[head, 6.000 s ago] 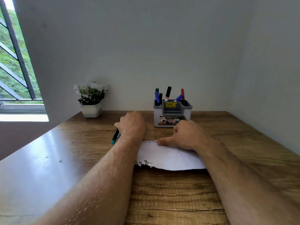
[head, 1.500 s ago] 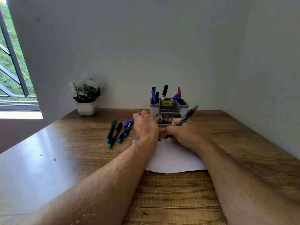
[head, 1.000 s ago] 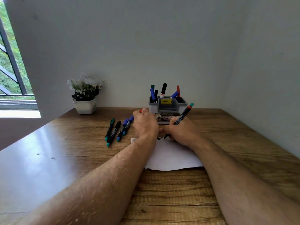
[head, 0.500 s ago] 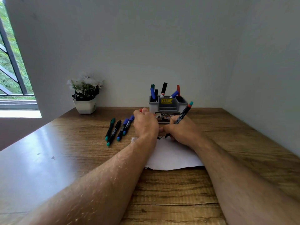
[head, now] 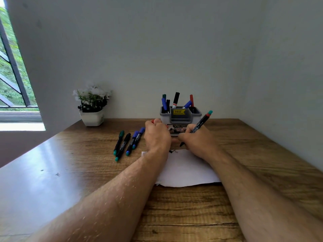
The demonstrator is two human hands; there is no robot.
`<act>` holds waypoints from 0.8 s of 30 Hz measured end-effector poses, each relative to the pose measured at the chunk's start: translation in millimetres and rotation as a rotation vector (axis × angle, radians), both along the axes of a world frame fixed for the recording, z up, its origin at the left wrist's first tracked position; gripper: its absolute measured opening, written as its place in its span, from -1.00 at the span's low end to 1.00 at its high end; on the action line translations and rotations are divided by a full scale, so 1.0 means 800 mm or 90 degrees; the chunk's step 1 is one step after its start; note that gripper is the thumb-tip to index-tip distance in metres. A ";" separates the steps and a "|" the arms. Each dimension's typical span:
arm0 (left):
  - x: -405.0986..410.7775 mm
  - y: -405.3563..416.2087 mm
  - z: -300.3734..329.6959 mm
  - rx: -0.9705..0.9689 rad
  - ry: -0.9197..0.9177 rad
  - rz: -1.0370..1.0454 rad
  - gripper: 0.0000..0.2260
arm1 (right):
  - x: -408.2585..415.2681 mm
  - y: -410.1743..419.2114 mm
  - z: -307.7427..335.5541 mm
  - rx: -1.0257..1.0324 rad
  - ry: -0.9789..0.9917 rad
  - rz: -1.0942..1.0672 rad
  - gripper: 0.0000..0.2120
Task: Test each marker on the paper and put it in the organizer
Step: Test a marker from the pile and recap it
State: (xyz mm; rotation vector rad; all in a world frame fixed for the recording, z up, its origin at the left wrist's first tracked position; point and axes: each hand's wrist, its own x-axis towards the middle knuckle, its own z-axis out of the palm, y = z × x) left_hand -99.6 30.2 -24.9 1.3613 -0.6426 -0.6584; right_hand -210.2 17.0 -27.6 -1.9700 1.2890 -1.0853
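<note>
A white sheet of paper (head: 185, 170) lies on the wooden desk, with dark scribbles at its far edge. My right hand (head: 198, 143) grips a black marker (head: 201, 122) with a red and teal end, its tip down at the paper's far edge. My left hand (head: 157, 135) is curled in a fist beside it, holding a red cap (head: 153, 121). Several capped markers (head: 128, 143) lie in a row left of my left hand. The grey organizer (head: 180, 115) stands just behind both hands with several markers upright in it.
A small white pot of flowers (head: 91, 105) stands at the back left by the wall. A window (head: 10, 70) is at the far left. A wall runs along the desk's right side. Bare wooden desk (head: 52, 172) stretches to the left and front.
Six seconds ago my left hand was on the loose markers and my right pressed the paper. Since then my right hand has held the marker on the paper, barely shifting over the last second.
</note>
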 end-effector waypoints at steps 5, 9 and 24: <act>0.005 -0.001 0.005 -0.031 0.090 -0.042 -0.80 | 0.000 -0.006 0.009 0.024 -0.194 -0.023 -0.83; 0.005 0.005 0.009 -0.084 0.165 -0.078 -0.80 | -0.003 0.001 0.018 0.052 -0.361 0.096 -0.91; 0.004 0.008 0.013 -0.064 0.156 -0.124 -0.71 | 0.002 0.000 0.017 0.073 -0.366 0.152 -0.93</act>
